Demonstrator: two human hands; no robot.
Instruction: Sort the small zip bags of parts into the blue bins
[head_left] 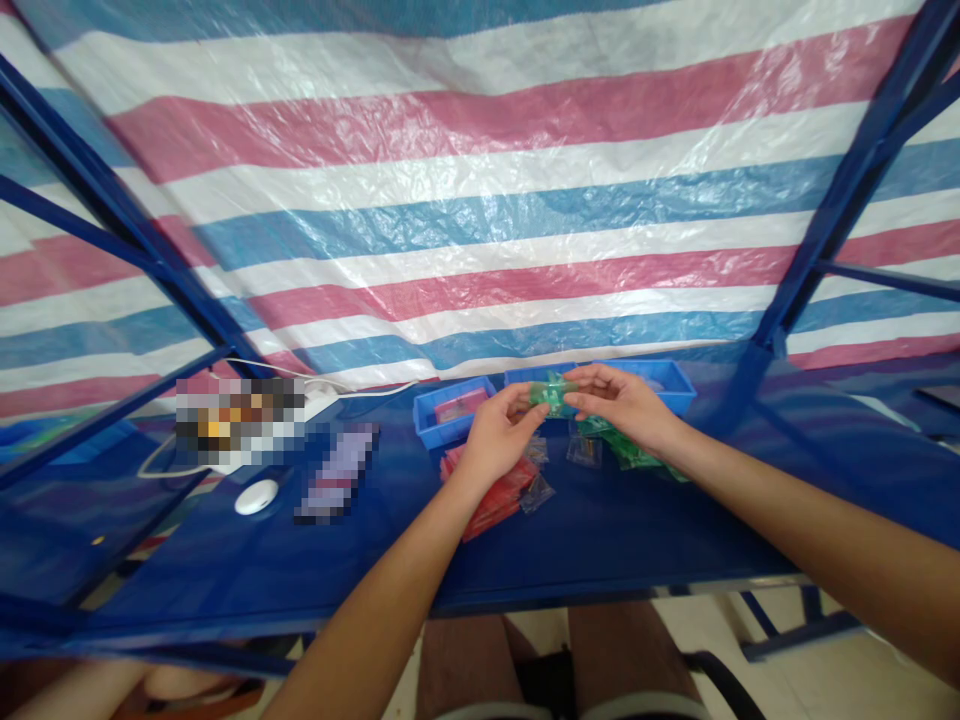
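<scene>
Between my two hands is a small green plastic packet (553,396), raised a little above the table near the blue bins. My left hand (501,430) pinches its left end, thumb against fingers. On the other end, the fingers of my right hand (616,402) are closed. Below my left hand lies a pile of red packets (499,505), partly covered by the wrist. Under my right hand spreads a heap of green packets (634,448). Small clear bags (584,447) with tiny pieces inside lie between the two piles.
Blue plastic bins (426,431) line the back of the blue table (600,540); the left one holds pink-red packets. To the left are a white round object (256,497), a blurred-out flat item (339,474) and white cables. Blue metal posts and a striped tarp (480,210) stand behind.
</scene>
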